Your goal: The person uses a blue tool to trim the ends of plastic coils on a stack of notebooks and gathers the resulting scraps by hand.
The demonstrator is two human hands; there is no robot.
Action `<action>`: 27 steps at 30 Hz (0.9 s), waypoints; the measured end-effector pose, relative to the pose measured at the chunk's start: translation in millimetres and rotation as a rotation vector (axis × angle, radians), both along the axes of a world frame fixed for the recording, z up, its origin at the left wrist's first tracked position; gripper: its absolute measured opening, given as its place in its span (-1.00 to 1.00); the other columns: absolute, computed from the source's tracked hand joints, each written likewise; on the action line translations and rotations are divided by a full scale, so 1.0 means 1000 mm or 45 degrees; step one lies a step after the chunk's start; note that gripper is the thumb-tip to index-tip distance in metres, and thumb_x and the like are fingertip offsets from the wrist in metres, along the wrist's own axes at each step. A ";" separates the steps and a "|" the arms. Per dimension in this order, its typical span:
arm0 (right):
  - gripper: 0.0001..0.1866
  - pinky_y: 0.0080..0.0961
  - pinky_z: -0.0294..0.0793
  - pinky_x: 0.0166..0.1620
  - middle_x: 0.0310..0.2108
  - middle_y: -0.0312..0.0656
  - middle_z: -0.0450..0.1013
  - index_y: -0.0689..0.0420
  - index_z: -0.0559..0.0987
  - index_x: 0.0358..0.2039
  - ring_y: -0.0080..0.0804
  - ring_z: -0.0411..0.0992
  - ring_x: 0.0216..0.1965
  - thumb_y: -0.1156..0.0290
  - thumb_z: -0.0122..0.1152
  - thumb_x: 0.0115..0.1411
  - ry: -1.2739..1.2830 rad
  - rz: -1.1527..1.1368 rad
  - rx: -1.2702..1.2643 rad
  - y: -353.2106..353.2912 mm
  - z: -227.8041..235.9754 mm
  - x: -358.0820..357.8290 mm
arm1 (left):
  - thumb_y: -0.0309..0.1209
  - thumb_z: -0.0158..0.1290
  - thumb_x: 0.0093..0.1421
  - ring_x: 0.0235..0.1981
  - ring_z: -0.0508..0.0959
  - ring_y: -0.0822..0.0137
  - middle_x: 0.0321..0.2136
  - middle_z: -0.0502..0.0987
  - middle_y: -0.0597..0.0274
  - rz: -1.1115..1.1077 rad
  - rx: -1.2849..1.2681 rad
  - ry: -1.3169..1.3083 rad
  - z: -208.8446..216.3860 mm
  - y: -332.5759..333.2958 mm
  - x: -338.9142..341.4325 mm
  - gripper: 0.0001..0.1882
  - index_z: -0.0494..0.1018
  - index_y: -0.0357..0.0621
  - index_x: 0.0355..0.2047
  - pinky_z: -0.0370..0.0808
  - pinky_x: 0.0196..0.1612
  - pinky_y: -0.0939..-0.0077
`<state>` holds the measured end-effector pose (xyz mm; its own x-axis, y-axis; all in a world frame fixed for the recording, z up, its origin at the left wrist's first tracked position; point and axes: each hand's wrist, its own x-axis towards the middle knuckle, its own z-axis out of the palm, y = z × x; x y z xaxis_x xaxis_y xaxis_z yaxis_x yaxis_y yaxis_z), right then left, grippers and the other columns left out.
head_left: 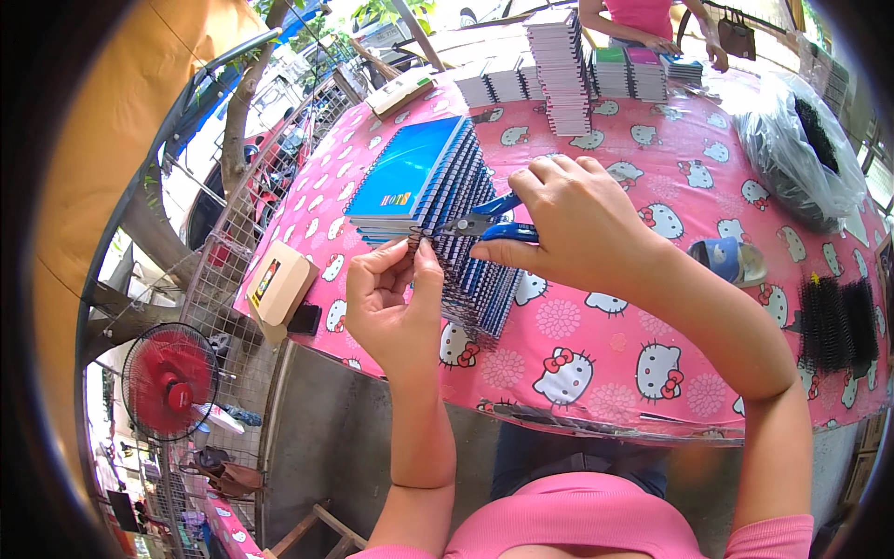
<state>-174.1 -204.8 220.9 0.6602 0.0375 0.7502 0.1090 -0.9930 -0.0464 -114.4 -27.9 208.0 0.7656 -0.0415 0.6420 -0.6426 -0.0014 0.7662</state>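
A red fan [171,382] stands far to the left of the blue notebook stack [405,177], past the edge of the pink-covered bench [610,373]; a tan box [281,287] sits on the bench nearer the stack, also to its left, with a small black object [304,320] beside it. At the stack's near corner, the left hand [396,293] brings thumb and forefinger almost together by the coil of an upper notebook; whether this grip has wire between the tips cannot be told. The stack itself leans, its spiral edges staggered, so a hard tug or sideways push at that corner could topple it. Just right of the corner, the blue-handled pliers [503,230] lie in the grip of the right hand [573,219], fingers wrapped round partly spread handles, the nose at the coil. Because the left fingertips are so near, a slip could nip skin, and a crooked bite could bend the coil or mark the cover. Beyond the stack and to its right are a green-topped pile [610,74] and a co-worker's hand [663,45]; farther right lie a clear plastic bag [792,154] and black coils [838,326].
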 end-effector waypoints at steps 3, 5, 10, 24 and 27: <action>-0.27 -0.27 0.39 -0.10 -0.31 -0.01 0.50 0.29 0.54 -0.34 -0.17 0.48 -0.23 -0.30 0.13 0.04 0.110 -0.053 0.013 0.002 -0.004 0.001 | -0.66 0.19 0.04 -0.36 0.57 0.48 -0.35 0.57 0.10 -0.021 0.007 0.005 -0.001 -0.002 -0.002 -0.83 0.43 -0.31 -0.37 0.54 -0.26 0.64; -0.27 -0.28 0.43 -0.19 -0.38 -0.01 0.50 0.29 0.54 -0.35 -0.15 0.50 -0.29 -0.28 0.17 0.01 0.096 -0.038 0.002 0.003 -0.003 0.003 | -0.67 0.19 0.04 -0.36 0.57 0.47 -0.34 0.57 0.10 -0.050 -0.007 -0.025 -0.003 -0.002 0.000 -0.83 0.43 -0.31 -0.37 0.54 -0.26 0.64; -0.32 -0.31 0.49 -0.40 -0.56 -0.08 0.51 0.24 0.59 -0.52 -0.18 0.53 -0.50 -0.28 0.15 0.03 0.334 -0.012 0.113 0.004 0.007 0.004 | -0.68 0.19 0.03 -0.35 0.57 0.47 -0.33 0.57 0.08 -0.062 -0.021 -0.053 -0.002 -0.002 0.001 -0.82 0.41 -0.30 -0.38 0.54 -0.26 0.64; -0.29 -0.25 0.43 -0.19 -0.36 -0.04 0.47 0.26 0.53 -0.32 -0.14 0.47 -0.26 -0.27 0.20 0.00 0.232 -0.012 0.086 0.000 -0.010 0.003 | -0.67 0.20 0.03 -0.32 0.55 0.43 -0.29 0.54 0.04 0.028 0.033 -0.099 -0.013 -0.001 -0.007 -0.81 0.40 -0.29 -0.40 0.55 -0.25 0.60; -0.28 -0.25 0.43 -0.19 -0.36 -0.04 0.47 0.28 0.53 -0.29 -0.14 0.47 -0.26 -0.26 0.21 -0.01 0.168 0.017 0.092 0.004 -0.007 0.001 | -0.68 0.20 0.02 -0.31 0.55 0.42 -0.28 0.54 0.02 -0.027 -0.004 -0.238 -0.021 -0.003 0.003 -0.81 0.39 -0.30 -0.41 0.55 -0.25 0.58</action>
